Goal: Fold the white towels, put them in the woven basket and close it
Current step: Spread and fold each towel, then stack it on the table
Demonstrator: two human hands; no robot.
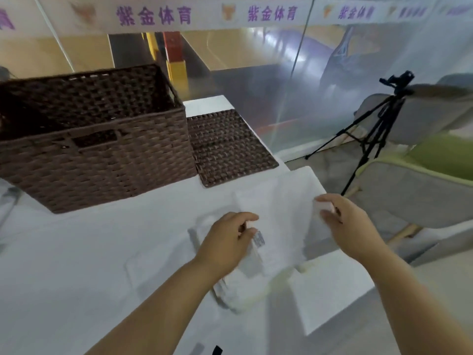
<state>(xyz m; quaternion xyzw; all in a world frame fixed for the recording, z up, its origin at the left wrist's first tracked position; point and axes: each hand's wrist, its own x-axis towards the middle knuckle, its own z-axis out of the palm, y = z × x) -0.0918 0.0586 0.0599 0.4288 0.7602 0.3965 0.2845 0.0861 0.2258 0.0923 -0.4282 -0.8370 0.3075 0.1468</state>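
On my remote feed, the brown woven basket (97, 155) stands open at the left of the white table (76, 265), its flat woven lid (227, 147) lying on the tabletop just beside its right wall. I see only dark woven walls inside the basket and cannot tell what lies at the bottom. Near the table's right edge, both hands lift a blurred white towel (279, 226). The left hand (227, 242) pinches an edge beside a sewn label (258, 239), and the right hand (345, 221) curls around a corner. A camera tripod (371, 139) stands beyond the table.
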